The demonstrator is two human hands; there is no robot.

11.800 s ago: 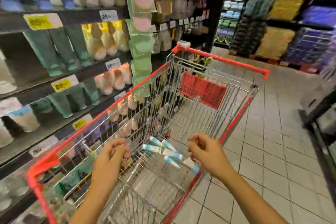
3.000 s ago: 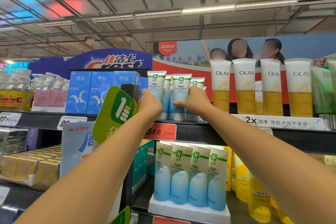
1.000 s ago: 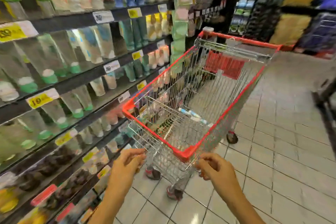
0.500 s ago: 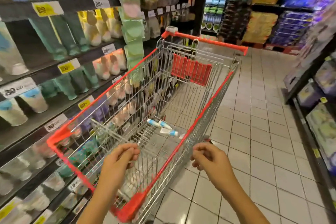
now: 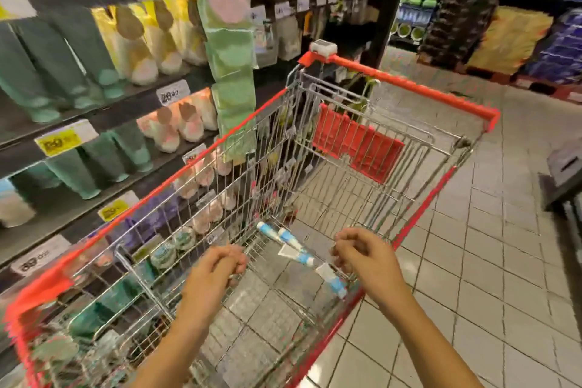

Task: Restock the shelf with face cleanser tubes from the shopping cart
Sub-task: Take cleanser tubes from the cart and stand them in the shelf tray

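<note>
Hovering over the cart [image 5: 409, 88]: my left hand [image 5: 217, 264] and right hand [image 5: 362, 253], apart, fingers loosely curled, both empty, above about 4 tubes [image 5: 296, 256] lying on its wire floor; risk, I judge: a hurried grab could nudge 1 through the bars.

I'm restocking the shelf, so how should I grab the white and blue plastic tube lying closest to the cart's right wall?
Probably from above with the right hand, pinching the white and blue plastic tube across its middle. It lies flat on the silver wire cart floor, close by the right wall, so a side approach looks blocked.
</note>
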